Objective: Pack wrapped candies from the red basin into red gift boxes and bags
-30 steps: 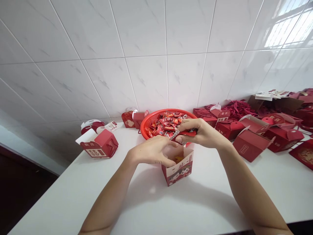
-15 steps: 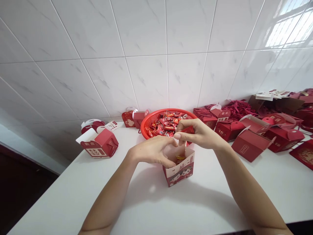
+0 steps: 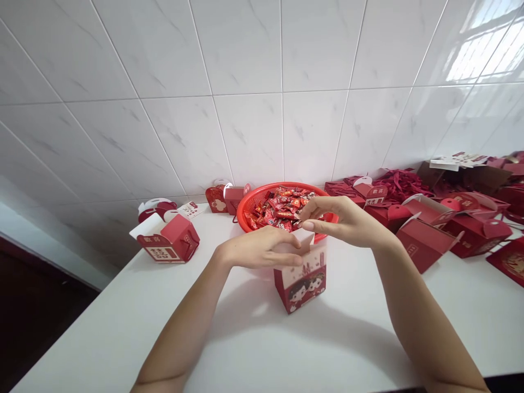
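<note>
A small red and white candy box [image 3: 307,286] with two cartoon faces on its front stands upright on the white table, its top flaps raised. My left hand [image 3: 257,248] reaches over the box's left side, thumb and fingers apart and touching the upper edge. At the right rear of the box, my right hand [image 3: 344,221] hovers by the raised flap with fingers curved and apart, nothing visible in them. The box's contents are hidden from view. Right behind is a red plastic basket [image 3: 246,218] full of red-wrapped candies [image 3: 282,207].
An open red box [image 3: 180,240] stands at the left, with a printed card [image 3: 191,209] behind it. Two small boxes [image 3: 227,199] lean near the wall. Many red boxes [image 3: 426,243] and a heap of dark red ribbons [image 3: 403,183] crowd the right side. A tiled wall [image 3: 245,136] bounds the back.
The box's front panel has come up, covering the gold-wrapped piece seen inside before. My right hand has shifted slightly right and its fingertips have parted. My left fingers have straightened.
</note>
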A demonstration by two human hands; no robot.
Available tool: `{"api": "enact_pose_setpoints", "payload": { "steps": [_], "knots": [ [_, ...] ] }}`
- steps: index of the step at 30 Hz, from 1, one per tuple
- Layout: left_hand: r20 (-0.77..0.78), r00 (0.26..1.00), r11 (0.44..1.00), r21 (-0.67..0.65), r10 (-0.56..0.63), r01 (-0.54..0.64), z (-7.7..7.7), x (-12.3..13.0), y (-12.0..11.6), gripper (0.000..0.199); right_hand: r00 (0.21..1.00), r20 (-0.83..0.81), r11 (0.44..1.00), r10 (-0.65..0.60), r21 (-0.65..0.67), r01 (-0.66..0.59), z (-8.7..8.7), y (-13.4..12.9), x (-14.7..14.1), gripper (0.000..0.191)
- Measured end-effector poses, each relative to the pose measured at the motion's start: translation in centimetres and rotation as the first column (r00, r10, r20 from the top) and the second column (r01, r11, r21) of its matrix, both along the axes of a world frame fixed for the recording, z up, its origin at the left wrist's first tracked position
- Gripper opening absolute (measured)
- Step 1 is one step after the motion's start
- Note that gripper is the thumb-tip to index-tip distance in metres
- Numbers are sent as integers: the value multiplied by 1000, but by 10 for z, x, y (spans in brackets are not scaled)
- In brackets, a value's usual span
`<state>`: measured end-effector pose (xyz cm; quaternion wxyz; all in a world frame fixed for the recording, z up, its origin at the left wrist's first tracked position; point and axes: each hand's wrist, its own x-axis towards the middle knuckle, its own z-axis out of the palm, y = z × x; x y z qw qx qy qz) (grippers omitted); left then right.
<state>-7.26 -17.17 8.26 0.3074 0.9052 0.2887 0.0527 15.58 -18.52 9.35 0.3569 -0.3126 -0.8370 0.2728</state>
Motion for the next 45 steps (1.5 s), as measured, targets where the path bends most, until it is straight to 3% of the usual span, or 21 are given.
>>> {"api": "enact_pose_setpoints", "payload": {
  "steps": [2,5,8,11,14,19,23,33,36,45],
  "knots": [
    [-29,1000,1000,-17,-8,7,2,0,-1,44,999,17,999,-39,4,38,-1,2,4,30],
    [-36,999,997,69,17,-15,2,-1,-2,67,996,51,997,-77,1,77,-2,5,9,30],
    [-43,998,989,140,51,-45,-1,0,-1,72,989,138,998,-52,-35,58,-4,7,13,32],
    [-15,998,980,190,56,-52,-4,1,2,69,959,283,997,-15,-65,35,-5,9,16,35],
    [106,994,967,250,33,-59,-5,-1,4,58,928,372,998,4,-64,21,-5,9,17,39],
    [290,954,952,261,81,-160,-1,-7,5,36,943,322,993,80,-111,-46,-1,8,18,47],
    [360,930,944,279,69,-178,0,-6,5,20,962,272,996,35,-91,-11,0,8,21,52],
    [245,969,957,277,17,-87,-10,5,11,17,885,464,998,-35,-32,56,-3,13,21,19],
    [163,987,973,229,-8,-30,-10,5,12,9,859,500,992,-108,-4,127,-6,16,20,18],
    [156,988,986,165,12,-38,-20,11,17,29,825,556,984,-103,-66,167,-15,26,24,17]
  ]
}}
